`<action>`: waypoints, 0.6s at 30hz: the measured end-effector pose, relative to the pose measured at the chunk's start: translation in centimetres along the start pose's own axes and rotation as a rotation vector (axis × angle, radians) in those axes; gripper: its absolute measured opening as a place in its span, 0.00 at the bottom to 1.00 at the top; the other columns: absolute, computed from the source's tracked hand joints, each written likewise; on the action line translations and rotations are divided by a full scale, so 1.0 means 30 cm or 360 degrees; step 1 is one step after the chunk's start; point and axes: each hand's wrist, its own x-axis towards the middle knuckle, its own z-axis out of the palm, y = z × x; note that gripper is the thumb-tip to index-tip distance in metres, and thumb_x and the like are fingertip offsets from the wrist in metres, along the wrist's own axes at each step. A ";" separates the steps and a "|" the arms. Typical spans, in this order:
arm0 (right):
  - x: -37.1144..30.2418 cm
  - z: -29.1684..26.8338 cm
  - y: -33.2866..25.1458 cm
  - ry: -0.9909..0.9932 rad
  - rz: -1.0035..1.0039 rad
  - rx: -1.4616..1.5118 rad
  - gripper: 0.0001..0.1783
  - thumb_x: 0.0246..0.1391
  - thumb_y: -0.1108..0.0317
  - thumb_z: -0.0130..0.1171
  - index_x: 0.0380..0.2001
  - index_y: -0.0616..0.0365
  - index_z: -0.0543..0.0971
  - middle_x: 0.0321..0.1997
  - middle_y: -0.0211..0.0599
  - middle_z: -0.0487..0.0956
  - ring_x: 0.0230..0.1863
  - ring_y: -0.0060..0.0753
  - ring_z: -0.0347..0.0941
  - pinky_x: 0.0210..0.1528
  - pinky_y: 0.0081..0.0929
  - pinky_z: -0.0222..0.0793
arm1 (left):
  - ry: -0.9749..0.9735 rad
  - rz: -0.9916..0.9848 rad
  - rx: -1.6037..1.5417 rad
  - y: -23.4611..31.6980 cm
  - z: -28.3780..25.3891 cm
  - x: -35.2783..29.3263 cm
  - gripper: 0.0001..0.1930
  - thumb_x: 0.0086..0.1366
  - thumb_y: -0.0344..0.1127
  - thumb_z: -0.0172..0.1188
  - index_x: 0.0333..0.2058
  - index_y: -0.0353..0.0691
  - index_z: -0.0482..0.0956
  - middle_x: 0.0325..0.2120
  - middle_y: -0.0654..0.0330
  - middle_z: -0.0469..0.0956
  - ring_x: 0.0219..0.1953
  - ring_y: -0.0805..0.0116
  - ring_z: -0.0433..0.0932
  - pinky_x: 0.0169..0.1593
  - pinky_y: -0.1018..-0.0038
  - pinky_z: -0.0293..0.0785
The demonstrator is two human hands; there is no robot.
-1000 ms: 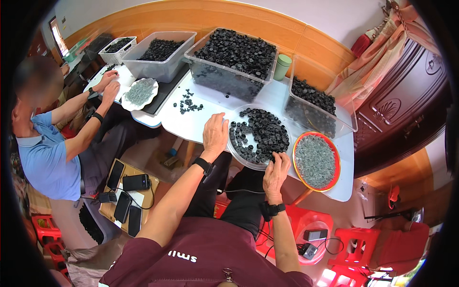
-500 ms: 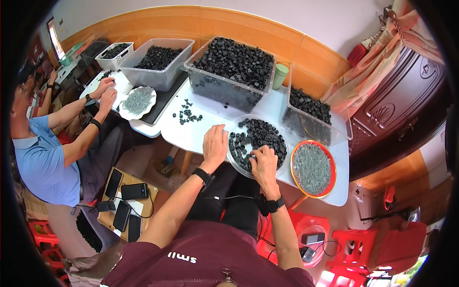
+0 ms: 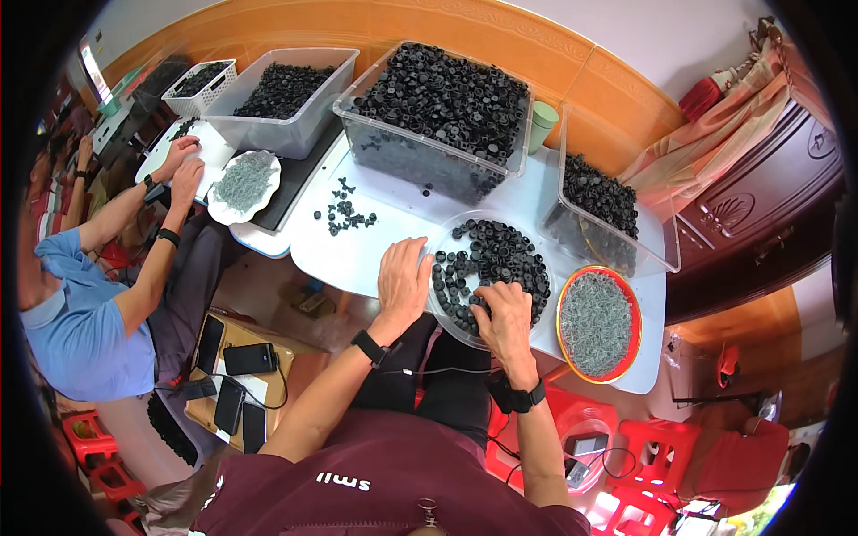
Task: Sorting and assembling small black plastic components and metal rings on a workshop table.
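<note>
A round clear tray (image 3: 437, 299) on the white table holds many small black plastic caps (image 3: 500, 255). My left hand (image 3: 405, 281) rests against the tray's left rim, its fingers stretched out and holding nothing that I can see. Over the tray's near side, my right hand (image 3: 506, 323) bends its fingers down among the caps. Thumb and fingertips are drawn together there, and what lies between them is hidden. To the right stands a red, yellow-rimmed bowl (image 3: 636, 338) filled with small grey pins or screws (image 3: 596, 323).
Behind the tray, a large clear bin (image 3: 375, 147) is heaped with black parts; another bin (image 3: 661, 255) stands to its right. Loose black pieces (image 3: 344, 214) lie on the table (image 3: 331, 263). At left, a co-worker in a blue shirt (image 3: 85, 313) works beside a white plate (image 3: 217, 207).
The view has shifted slightly, moving the bins and table within the picture. My right hand's thumb and index finger have changed position a little over the caps; my left hand stays by the rim.
</note>
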 end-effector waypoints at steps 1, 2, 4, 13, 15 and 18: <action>0.001 0.003 0.001 0.0033 0.0025 0.0033 0.12 0.36 0.72 0.63 0.30 0.54 0.77 0.28 0.31 0.72 0.36 0.35 0.65 0.38 0.33 0.55 | -0.0004 -0.0058 -0.0059 0.005 -0.008 0.001 0.14 0.59 0.31 0.51 0.43 0.34 0.70 0.38 0.51 0.71 0.42 0.53 0.68 0.49 0.62 0.62; -0.002 0.003 0.001 0.0032 0.0035 0.0036 0.12 0.36 0.72 0.63 0.30 0.54 0.77 0.28 0.31 0.72 0.36 0.35 0.65 0.38 0.33 0.55 | -0.0009 -0.0118 -0.0119 0.007 -0.013 -0.002 0.14 0.59 0.31 0.52 0.44 0.35 0.70 0.38 0.51 0.71 0.43 0.54 0.68 0.49 0.63 0.62; -0.007 -0.001 -0.005 0.0190 0.0115 0.0184 0.12 0.37 0.73 0.62 0.31 0.56 0.77 0.27 0.32 0.73 0.35 0.36 0.66 0.39 0.32 0.57 | 0.0101 -0.0108 -0.0212 -0.004 -0.016 -0.004 0.14 0.58 0.30 0.52 0.43 0.34 0.71 0.37 0.52 0.72 0.41 0.55 0.70 0.47 0.65 0.64; -0.028 -0.038 -0.085 0.0344 0.0563 0.1354 0.12 0.44 0.77 0.60 0.36 0.61 0.78 0.26 0.30 0.71 0.27 0.20 0.67 0.31 0.17 0.63 | -0.1019 -0.1159 -0.1830 0.153 -0.080 -0.002 0.11 0.61 0.34 0.57 0.40 0.35 0.76 0.28 0.61 0.77 0.28 0.77 0.76 0.33 0.82 0.73; -0.035 -0.035 -0.112 0.0442 0.0500 0.1255 0.13 0.43 0.78 0.61 0.36 0.61 0.79 0.26 0.31 0.72 0.27 0.21 0.69 0.30 0.17 0.65 | -0.1041 -0.1301 -0.2044 0.144 -0.071 -0.019 0.11 0.61 0.33 0.58 0.39 0.33 0.76 0.28 0.62 0.78 0.28 0.77 0.77 0.33 0.84 0.74; -0.052 -0.042 -0.131 0.0494 0.0500 0.1095 0.12 0.43 0.78 0.61 0.35 0.62 0.79 0.28 0.34 0.74 0.28 0.23 0.71 0.29 0.19 0.67 | -0.1083 -0.1328 -0.2097 0.137 -0.070 -0.027 0.10 0.60 0.33 0.58 0.38 0.34 0.76 0.28 0.63 0.78 0.28 0.78 0.76 0.33 0.84 0.74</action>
